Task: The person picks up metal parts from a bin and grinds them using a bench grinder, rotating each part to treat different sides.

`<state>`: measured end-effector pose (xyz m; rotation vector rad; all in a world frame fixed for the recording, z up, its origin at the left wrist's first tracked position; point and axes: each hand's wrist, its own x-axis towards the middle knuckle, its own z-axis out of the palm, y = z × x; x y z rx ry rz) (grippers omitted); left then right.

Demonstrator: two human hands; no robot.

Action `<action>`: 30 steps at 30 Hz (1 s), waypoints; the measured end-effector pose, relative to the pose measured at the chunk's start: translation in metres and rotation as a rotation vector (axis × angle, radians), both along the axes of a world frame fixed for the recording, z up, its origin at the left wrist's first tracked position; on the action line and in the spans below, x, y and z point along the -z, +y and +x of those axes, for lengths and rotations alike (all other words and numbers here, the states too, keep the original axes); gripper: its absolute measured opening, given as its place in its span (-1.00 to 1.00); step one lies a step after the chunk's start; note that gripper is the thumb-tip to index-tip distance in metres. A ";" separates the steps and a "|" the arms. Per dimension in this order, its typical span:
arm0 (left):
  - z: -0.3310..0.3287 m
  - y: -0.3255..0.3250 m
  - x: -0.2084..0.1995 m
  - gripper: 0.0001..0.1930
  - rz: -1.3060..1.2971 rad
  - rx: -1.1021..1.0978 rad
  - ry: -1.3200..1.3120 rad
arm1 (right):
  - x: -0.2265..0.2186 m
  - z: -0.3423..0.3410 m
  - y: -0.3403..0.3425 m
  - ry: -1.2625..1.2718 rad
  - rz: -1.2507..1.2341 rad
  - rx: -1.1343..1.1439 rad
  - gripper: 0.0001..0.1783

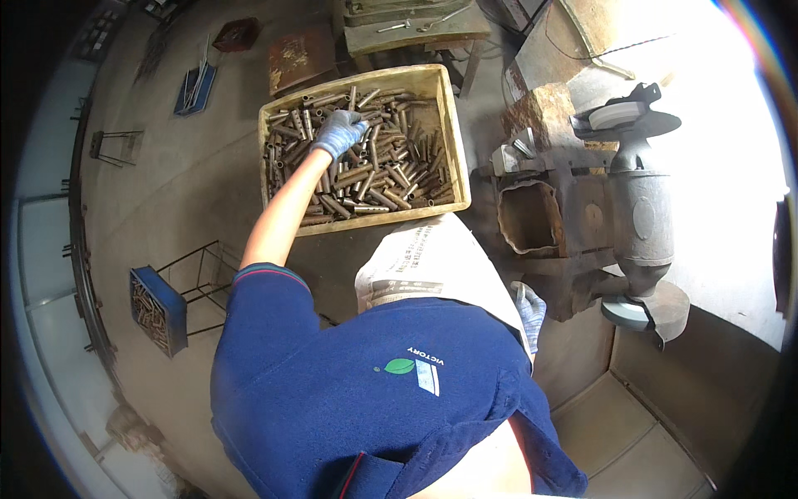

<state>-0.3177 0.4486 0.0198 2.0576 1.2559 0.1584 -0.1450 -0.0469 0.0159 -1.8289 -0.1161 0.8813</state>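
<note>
Concrete floor (183, 191) carries everything here, grey and dusty. Sitting on it, right under the gloved left hand (339, 131), is the yellow plastic crate (453, 141), packed with short rusty metal tubes (374, 179). Just beyond the crate from that hand, a rusty metal plate (301, 56) lies flat. Out to the left of the hand, well apart, a blue tray (195, 90) rests on the floor. Beside the gloved right hand (530, 314), the bench grinder's stand (573, 224) stands on the floor.
</note>
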 end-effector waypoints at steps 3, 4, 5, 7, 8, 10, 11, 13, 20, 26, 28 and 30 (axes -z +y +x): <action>0.016 0.000 0.002 -0.65 0.033 0.199 0.414 | 0.018 0.005 -0.005 -0.251 -0.049 -0.134 -0.82; 0.024 -0.004 0.003 -0.63 0.054 0.251 0.537 | 0.017 0.005 -0.006 -0.269 -0.054 -0.148 -0.82; 0.028 -0.008 0.009 -0.62 0.120 0.262 0.595 | 0.016 0.005 -0.006 -0.286 -0.060 -0.160 -0.82; 0.036 -0.019 0.004 -0.66 0.214 0.378 0.637 | 0.012 0.003 -0.006 -0.311 -0.078 -0.162 -0.82; 0.039 -0.019 0.010 -0.68 0.243 0.410 0.636 | 0.012 0.002 -0.007 -0.320 -0.089 -0.156 -0.82; 0.039 -0.012 0.017 -0.71 0.293 0.497 0.650 | 0.008 -0.002 -0.009 -0.294 -0.085 -0.123 -0.80; 0.036 -0.011 0.019 -0.72 0.271 0.524 0.645 | 0.003 -0.004 -0.011 -0.261 -0.072 -0.100 -0.79; 0.031 -0.012 0.021 -0.75 0.305 0.553 0.576 | 0.002 -0.009 -0.017 -0.214 -0.046 -0.043 -0.77; 0.025 -0.030 -0.005 -0.73 0.219 0.458 0.512 | 0.034 -0.026 -0.043 -0.114 0.125 0.131 -0.73; 0.021 -0.015 0.015 -0.81 0.208 0.364 0.375 | 0.032 -0.026 -0.035 -0.183 0.090 0.062 -0.77; 0.030 -0.016 0.010 -0.83 0.200 0.378 0.321 | 0.031 -0.023 -0.034 -0.251 0.052 0.025 -0.80; 0.039 -0.028 -0.017 -0.84 0.204 0.327 0.233 | 0.031 -0.018 -0.036 -0.296 0.005 0.009 -0.82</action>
